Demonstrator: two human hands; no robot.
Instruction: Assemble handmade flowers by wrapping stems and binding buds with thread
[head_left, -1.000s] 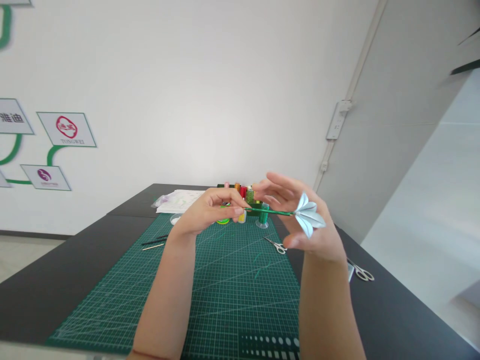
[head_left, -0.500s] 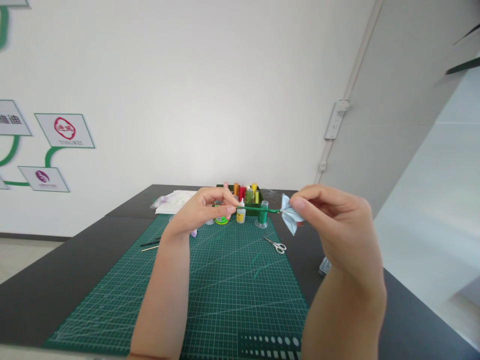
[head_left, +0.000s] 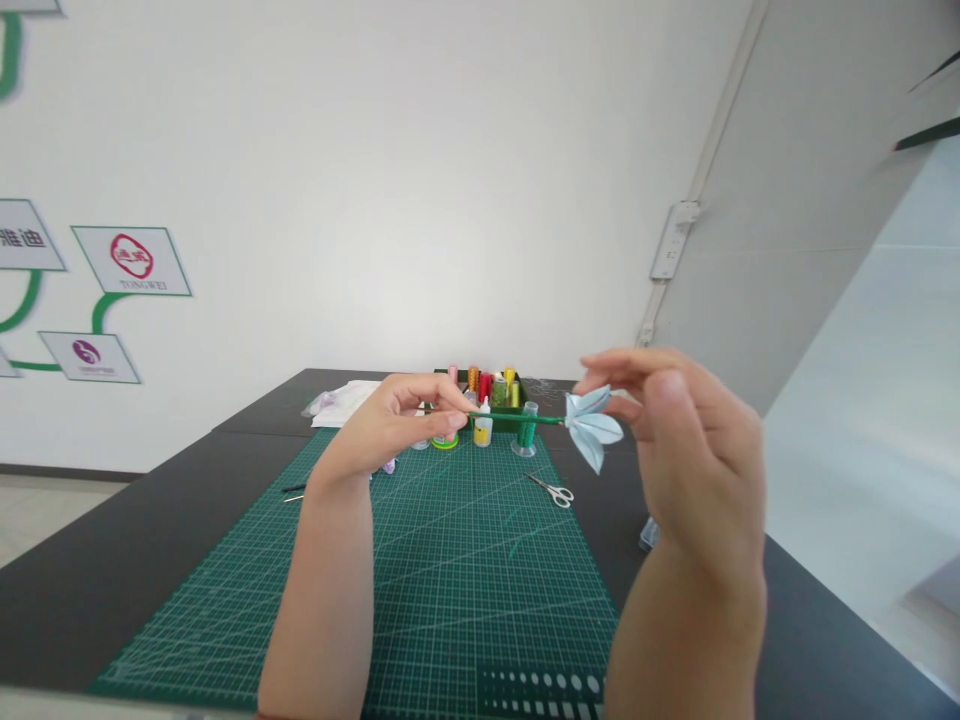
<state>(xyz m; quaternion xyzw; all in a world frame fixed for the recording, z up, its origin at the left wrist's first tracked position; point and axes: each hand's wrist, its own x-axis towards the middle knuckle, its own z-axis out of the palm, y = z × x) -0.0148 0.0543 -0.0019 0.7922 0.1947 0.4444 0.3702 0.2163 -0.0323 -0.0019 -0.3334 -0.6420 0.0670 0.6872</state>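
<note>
My left hand (head_left: 397, 420) pinches a thin green stem (head_left: 517, 418) between thumb and fingers and holds it level above the table. At the stem's right end is a pale blue artificial flower (head_left: 594, 428) with several pointed petals spread apart. Close beside the petals is my right hand (head_left: 694, 440), its thumb lifted away and its fingers apart behind the flower. Whether a fingertip of it touches the back of a petal I cannot tell.
A green cutting mat (head_left: 465, 580) lies on the black table (head_left: 187, 520). On it are white-handled scissors (head_left: 556, 493), a glue bottle (head_left: 482, 428) and a green thread spool (head_left: 528, 428). Behind stands a box of coloured spools (head_left: 517, 412); white sheets (head_left: 345, 402) lie left.
My right thumb and fingers have let go of the petals and parted. The flower has turned and more of its petals show. My left hand has shifted slightly left, still on the stem.
</note>
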